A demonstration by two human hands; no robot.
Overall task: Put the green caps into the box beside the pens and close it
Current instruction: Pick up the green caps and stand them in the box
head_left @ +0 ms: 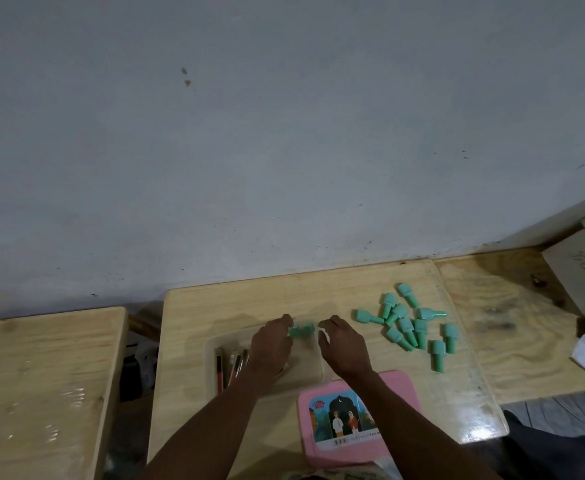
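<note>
Wooden table (215, 299), green caps (302, 331) between left hand (272, 342) and right hand (346, 346)

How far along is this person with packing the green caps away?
Barely begun. The clear box shows only pens so far. The left hand holds a few blurred caps over it, the right hand alongside. About a dozen loose caps wait on the table, and the pink lid lies off.
</note>
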